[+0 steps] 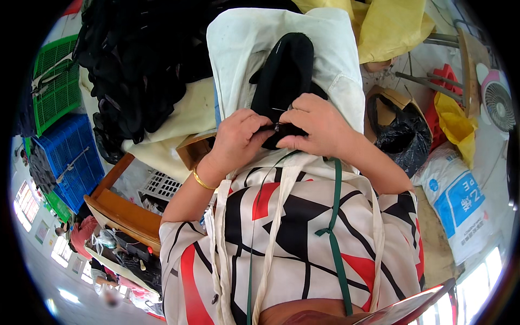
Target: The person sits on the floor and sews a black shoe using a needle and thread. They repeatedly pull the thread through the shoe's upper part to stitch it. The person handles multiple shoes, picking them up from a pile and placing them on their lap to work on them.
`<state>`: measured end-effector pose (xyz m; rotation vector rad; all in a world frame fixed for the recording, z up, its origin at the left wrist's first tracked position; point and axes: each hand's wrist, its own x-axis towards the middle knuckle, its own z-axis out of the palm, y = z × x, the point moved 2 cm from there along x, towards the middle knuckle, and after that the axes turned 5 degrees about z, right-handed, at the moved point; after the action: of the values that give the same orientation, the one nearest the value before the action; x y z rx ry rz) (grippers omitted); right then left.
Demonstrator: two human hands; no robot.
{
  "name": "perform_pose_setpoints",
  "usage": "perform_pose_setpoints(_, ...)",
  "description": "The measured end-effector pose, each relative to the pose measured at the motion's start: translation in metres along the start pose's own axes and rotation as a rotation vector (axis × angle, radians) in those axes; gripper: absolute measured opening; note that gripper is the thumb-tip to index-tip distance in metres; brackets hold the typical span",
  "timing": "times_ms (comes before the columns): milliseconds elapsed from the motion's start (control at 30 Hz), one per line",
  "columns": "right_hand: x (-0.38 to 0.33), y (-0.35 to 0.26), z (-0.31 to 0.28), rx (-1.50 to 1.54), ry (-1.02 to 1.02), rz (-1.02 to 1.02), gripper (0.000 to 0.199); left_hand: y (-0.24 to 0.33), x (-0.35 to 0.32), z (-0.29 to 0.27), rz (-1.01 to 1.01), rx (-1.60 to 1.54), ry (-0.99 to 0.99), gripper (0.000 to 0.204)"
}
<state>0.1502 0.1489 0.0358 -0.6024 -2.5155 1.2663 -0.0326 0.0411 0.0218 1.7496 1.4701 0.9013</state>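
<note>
A black cloth shoe (295,51) lies toe-away on a white cloth (233,43) over my lap, its dark opening facing up. My left hand (236,138) is closed, thumb and fingers pinching the near end of the shoe. From the other side, my right hand (317,125) is closed on the same end, so the fingertips of both hands nearly meet. A thin, shiny needle-like piece (279,109) sticks out by the right fingers. Between the fingertips is a small glinting spot, too small to make out. More black cloth shows beneath the shoe.
A large heap of black cloth pieces (135,70) rises at the far left. Beyond it stand a green crate (57,81) and a blue crate (70,162). A wooden drawer (124,216) is near my left elbow. At right are a bag-lined box (398,130), a white sack (455,200) and a fan (496,100).
</note>
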Motion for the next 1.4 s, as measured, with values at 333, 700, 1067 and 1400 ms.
perform_pose_setpoints(333,-0.033,0.010,0.028,0.133,0.070,0.190,0.020,-0.004,0.002,0.002,-0.053,-0.137,-0.078,0.021)
perform_pose_setpoints(700,-0.028,0.011,0.015,0.247,0.019,0.278,0.014,-0.003,0.004,0.002,-0.093,-0.151,-0.097,0.017)
perform_pose_setpoints(1067,0.011,0.008,-0.029,-0.241,0.099,0.041,0.028,-0.001,0.014,0.000,-0.160,-0.148,-0.147,0.010)
perform_pose_setpoints(1400,-0.001,0.041,-0.036,-0.105,0.161,0.316,0.023,-0.012,-0.013,0.004,-0.516,-0.380,0.091,0.026)
